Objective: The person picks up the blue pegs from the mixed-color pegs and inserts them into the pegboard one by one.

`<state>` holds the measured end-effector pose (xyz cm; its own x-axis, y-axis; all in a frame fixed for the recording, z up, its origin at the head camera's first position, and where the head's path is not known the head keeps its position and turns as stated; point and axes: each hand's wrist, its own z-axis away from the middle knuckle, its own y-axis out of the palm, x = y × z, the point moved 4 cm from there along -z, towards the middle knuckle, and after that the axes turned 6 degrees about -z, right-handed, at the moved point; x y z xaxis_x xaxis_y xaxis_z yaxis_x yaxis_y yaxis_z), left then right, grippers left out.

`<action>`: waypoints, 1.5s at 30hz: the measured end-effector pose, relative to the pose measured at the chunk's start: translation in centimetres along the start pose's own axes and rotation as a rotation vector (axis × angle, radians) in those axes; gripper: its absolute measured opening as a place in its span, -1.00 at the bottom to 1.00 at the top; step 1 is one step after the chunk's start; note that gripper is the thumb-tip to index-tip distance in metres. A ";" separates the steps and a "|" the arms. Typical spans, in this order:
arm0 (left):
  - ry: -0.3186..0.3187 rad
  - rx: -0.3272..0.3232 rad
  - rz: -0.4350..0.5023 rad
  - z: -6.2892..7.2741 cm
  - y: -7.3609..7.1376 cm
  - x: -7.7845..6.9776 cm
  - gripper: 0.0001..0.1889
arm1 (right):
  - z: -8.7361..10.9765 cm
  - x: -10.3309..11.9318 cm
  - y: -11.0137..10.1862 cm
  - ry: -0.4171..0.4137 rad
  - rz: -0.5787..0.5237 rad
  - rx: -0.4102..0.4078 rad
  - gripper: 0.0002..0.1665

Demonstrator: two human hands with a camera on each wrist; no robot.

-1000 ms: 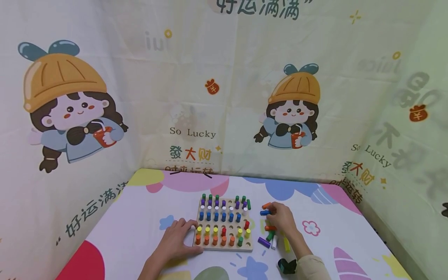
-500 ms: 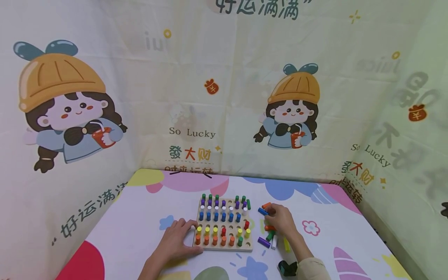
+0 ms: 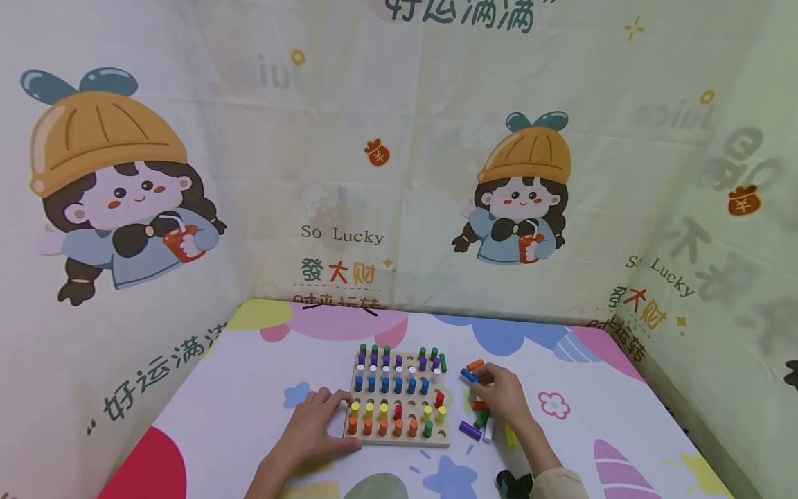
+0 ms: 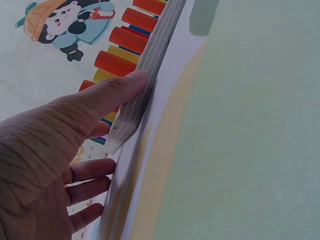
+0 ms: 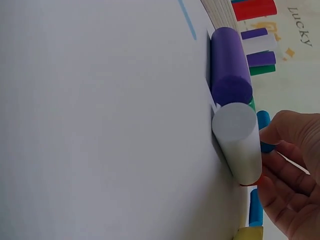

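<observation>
A wooden pegboard (image 3: 405, 443) with rows of coloured pegs lies on the table. My left hand (image 3: 314, 426) holds its near left corner, thumb against the front edge and index finger at the left side. In the left wrist view, that thumb presses the layered board edge (image 4: 159, 47) below orange pegs (image 4: 115, 63). Right of the board, my right hand (image 3: 501, 391) pinches a blue peg (image 3: 468, 375) in its fingertips. The right wrist view has this blue peg (image 5: 263, 119) at the thumb, partly hidden behind a white peg (image 5: 240, 150).
Loose pegs lie around the right hand: orange (image 3: 475, 364), purple (image 3: 470, 431), white (image 3: 488, 432), green (image 3: 481, 419) and yellow (image 3: 511, 436). A green peg (image 3: 443, 363) leans at the board's far right. A dark object (image 3: 514, 484) sits beside the right sleeve. Printed cloth walls (image 3: 411, 208) enclose the table.
The blue peg at my right fingertips has turned from nearly sideways to slanting, and the right hand has shifted slightly. My left hand stays on the board.
</observation>
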<state>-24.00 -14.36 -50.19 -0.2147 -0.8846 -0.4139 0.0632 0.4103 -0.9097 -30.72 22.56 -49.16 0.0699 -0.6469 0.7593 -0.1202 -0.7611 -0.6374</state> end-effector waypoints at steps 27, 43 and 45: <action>-0.007 0.003 0.002 0.2 -0.1 -0.1 -0.23 | 2.0 2.1 1.4 -0.123 -0.028 0.071 -0.82; -0.011 0.005 0.002 0.2 0.0 -0.1 -0.24 | 2.3 3.1 2.2 -0.235 -0.032 0.174 -0.86; -0.009 0.005 0.003 0.2 0.0 -0.1 -0.24 | 2.3 3.2 2.2 -0.237 -0.029 0.173 -0.87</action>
<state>-23.83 -14.29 -50.18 -0.2059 -0.8855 -0.4165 0.0683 0.4116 -0.9088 -28.47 18.74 -48.43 0.3023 -0.6024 0.7388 0.0543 -0.7629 -0.6442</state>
